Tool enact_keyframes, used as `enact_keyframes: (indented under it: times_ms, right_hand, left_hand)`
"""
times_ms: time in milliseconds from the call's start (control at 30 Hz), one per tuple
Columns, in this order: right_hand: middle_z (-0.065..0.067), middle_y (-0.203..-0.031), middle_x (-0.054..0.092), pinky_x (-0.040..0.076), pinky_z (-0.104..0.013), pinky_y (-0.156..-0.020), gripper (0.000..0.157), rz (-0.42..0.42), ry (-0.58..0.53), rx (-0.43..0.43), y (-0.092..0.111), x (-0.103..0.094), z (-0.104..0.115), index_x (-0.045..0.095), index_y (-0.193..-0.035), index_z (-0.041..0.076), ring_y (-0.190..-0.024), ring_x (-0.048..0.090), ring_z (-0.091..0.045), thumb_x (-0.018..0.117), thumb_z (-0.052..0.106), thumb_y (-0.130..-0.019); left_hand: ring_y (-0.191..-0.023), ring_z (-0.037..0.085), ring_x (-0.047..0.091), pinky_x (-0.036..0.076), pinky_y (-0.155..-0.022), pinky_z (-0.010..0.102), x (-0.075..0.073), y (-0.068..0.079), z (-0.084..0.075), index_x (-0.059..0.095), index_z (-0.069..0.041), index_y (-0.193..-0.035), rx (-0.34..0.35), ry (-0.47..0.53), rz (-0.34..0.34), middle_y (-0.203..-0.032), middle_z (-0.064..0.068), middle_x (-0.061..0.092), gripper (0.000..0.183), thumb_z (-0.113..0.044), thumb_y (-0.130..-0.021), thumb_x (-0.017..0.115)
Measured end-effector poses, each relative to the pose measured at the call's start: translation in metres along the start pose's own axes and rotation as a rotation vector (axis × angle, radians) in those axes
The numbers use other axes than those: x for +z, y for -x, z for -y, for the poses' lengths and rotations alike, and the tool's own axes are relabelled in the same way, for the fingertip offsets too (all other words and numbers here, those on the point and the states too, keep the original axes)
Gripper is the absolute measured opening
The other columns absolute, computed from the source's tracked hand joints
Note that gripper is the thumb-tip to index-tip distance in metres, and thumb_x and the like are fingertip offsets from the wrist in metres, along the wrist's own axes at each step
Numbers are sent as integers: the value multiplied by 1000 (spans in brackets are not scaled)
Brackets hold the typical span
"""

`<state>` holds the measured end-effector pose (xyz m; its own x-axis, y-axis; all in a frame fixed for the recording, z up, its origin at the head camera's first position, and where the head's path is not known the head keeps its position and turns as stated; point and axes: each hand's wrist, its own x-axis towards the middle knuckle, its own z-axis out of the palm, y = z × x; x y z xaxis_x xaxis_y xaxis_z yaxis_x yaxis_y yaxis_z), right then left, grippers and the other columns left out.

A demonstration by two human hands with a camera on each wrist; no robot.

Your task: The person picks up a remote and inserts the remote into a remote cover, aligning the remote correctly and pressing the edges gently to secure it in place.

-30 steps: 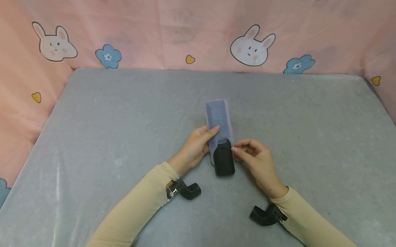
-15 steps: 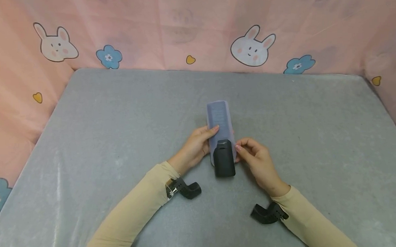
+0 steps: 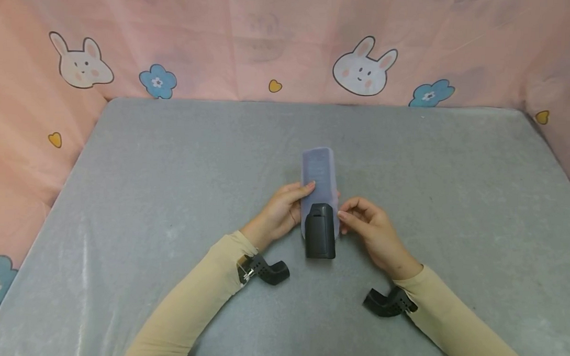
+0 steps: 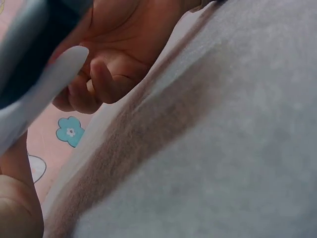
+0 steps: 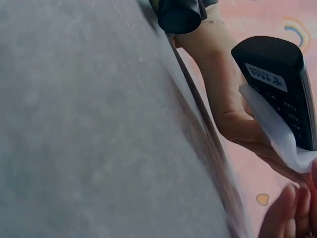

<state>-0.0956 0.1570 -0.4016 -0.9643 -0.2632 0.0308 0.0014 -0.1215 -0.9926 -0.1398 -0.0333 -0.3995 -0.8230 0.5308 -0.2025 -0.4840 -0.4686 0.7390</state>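
A black remote control lies with its near end sticking out of a translucent purple silicone cover; the right wrist view shows buttons and a label on the underside of the remote. How far the remote reaches inside the cover, I cannot tell. My left hand holds the cover from the left, thumb on top and the other fingers mostly hidden beneath. On the other side, my right hand pinches the cover's edge beside the remote with thumb and index finger. Both things are held above the table.
A grey cloth-covered table spreads under both hands. Behind it and at the sides hangs a pink curtain printed with rabbits and flowers. Black camera mounts are strapped to both wrists.
The cover and remote have turned slightly clockwise, and the remote's near end has come a little toward me. Both hands keep their places on the cover, the right one shifting slightly.
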Motion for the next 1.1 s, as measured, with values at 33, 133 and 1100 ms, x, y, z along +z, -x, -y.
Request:
enact_keyframes:
  times_ms: [33, 133, 1100]
  right_hand:
    - [2, -75, 58, 49, -21, -60, 13, -28, 14, -1, 0, 0, 0, 58, -88, 9, -66, 54, -9, 58, -5, -90]
    - [2, -77, 59, 48, -21, -58, 16, -85, 45, -34, 0, 1, 1, 58, -86, 7, -67, 55, -8, 61, -8, -87]
    - [-6, -79, 65, 49, -23, -59, 6, -182, 274, -131, 2, 3, 2, 67, -88, -11, -66, 59, -11, 64, -8, -84]
  left_hand:
    - [-121, 36, 48, 44, -97, 36, 0, 0, 0, 34, 11, -138, 0, -3, -2, -131, 37, 39, 41, -9, -103, 34]
    - [-116, 33, 54, 46, -94, 36, 0, 0, 1, 34, 12, -138, 17, -24, -13, -131, 36, 40, 41, -9, -102, 35]
    - [-128, 40, 37, 37, -104, 40, 2, 0, 3, 29, 6, -143, 40, 54, -20, -138, 34, 35, 43, -9, -103, 32]
